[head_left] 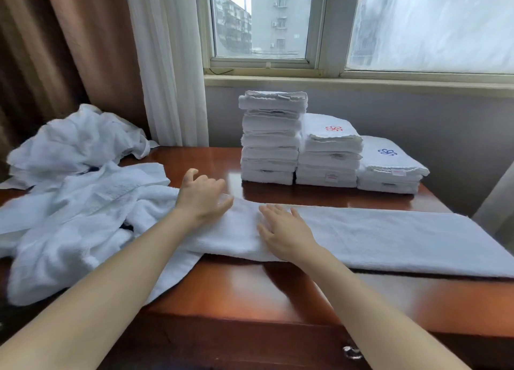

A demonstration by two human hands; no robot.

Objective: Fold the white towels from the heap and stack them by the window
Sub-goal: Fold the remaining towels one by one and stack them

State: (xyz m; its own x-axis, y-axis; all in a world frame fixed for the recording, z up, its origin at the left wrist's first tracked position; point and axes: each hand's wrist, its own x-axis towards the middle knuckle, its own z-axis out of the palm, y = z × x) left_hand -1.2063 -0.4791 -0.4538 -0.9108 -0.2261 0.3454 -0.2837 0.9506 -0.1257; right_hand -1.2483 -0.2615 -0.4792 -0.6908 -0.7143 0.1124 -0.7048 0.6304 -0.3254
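A long white towel (389, 238), folded lengthwise, lies flat across the wooden table (250, 286). My right hand (283, 233) presses flat on its left part, fingers straight. My left hand (203, 194) rests at the towel's far left end, fingers loosely curled, beside the heap. The heap of crumpled white towels (75, 191) covers the table's left side. Three stacks of folded towels stand under the window: a tall one (271, 138), a middle one (329, 152) with a red emblem, and a low one (389, 169) with a blue emblem.
A white sheer curtain (167, 63) and a brown drape (64, 49) hang at the back left. The window sill (347, 81) runs behind the stacks. A metal drawer handle (352, 353) shows on the table's front. Bare wood lies in front of the towel.
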